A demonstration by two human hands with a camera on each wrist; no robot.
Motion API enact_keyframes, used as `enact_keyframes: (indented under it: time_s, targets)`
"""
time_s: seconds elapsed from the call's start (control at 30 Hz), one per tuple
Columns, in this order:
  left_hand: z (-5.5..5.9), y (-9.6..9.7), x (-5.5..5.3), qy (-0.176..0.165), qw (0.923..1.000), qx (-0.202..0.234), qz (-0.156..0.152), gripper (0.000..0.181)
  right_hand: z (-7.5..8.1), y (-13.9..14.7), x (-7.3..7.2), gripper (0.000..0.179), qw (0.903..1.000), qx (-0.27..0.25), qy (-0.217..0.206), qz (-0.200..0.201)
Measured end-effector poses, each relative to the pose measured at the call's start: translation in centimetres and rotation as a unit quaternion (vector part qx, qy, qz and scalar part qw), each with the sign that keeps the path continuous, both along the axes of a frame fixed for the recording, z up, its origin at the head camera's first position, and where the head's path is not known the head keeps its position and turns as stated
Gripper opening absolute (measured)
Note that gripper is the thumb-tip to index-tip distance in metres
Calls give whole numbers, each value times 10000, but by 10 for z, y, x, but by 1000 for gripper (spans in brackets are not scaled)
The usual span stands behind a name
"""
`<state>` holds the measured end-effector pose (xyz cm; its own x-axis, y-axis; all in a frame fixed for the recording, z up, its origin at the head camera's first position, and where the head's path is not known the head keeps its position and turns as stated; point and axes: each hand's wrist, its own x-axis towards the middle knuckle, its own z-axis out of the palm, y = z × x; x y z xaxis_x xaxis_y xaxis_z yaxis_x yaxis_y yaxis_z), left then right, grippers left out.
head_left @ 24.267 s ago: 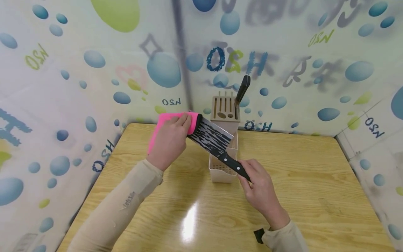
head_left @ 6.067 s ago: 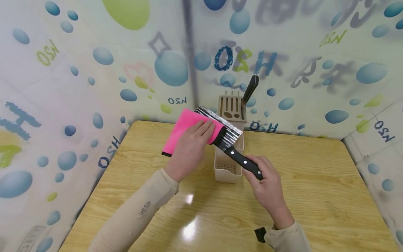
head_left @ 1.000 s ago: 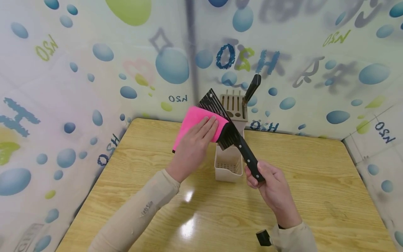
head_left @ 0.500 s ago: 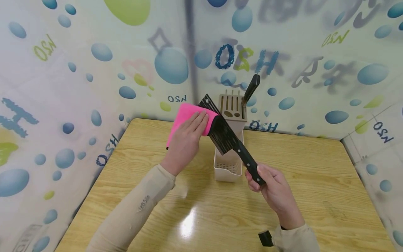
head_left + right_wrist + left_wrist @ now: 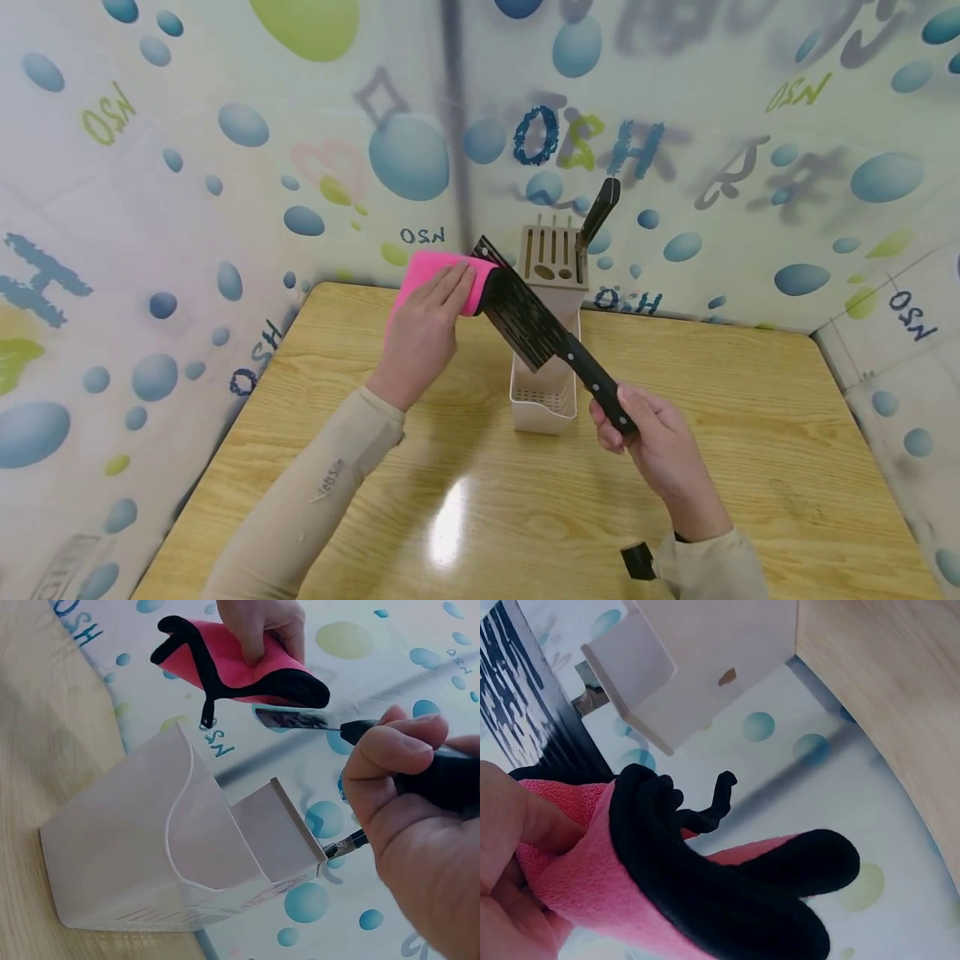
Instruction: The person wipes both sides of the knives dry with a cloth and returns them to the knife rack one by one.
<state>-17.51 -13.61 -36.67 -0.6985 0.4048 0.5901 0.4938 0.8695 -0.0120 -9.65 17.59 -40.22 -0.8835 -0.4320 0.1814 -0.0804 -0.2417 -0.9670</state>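
My right hand [image 5: 663, 442] grips the black riveted handle of a cleaver [image 5: 525, 325], its dark streaked blade slanting up and left above the table. A pink cloth [image 5: 426, 265] with black edging is in my left hand [image 5: 422, 342], folded over the far part of the blade. In the left wrist view, thumb and fingers pinch the folded cloth [image 5: 592, 877]; the right wrist view shows its black hem [image 5: 262, 690] by the blade [image 5: 292, 718]. The blade's covered end is partly hidden.
Behind the cleaver stands a beige slotted knife holder [image 5: 555, 254] with a black-handled knife [image 5: 600, 212] in its right slot. An open perforated bin [image 5: 543, 421] forms its front. The wooden table [image 5: 720, 400] meets patterned walls at the back and sides.
Over the last second the cloth has slid left along the blade, away from the handle, baring more blade. Since six seconds ago my right hand has turned the cleaver, and its blade looks darker.
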Motion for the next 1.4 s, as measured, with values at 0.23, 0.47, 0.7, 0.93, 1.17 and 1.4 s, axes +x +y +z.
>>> enact_keyframes:
  time_s: [0.23, 0.47, 0.7, 0.93, 1.17, 1.4]
  targets:
    - [-2, -10, 0, 122, 9999, 40, 69, 52, 6, 2, -3, 41, 9986, 239, -78, -459]
    - [-9, -22, 2, -93, 9998, -102, 160, 54, 12, 2, -4, 42, 9976, 77, -106, -685]
    - [-22, -31, 3, -457, 9987, -77, 200, 56, 15, 3, -5, 39, 9968, -29, -174, -780]
    - [-42, -41, 2, -822, 9955, -282, 369, 49, 17, 3, -5, 37, 9958, -162, -285, -851]
    - [-68, -51, 1, -1126, 9903, -680, 441, 45, 18, 4, -6, 39, 9954, -191, -278, -898]
    - [-83, -52, -1, -1485, 9835, -886, 541, 42, 19, 3, -6, 37, 9935, -472, -352, -970]
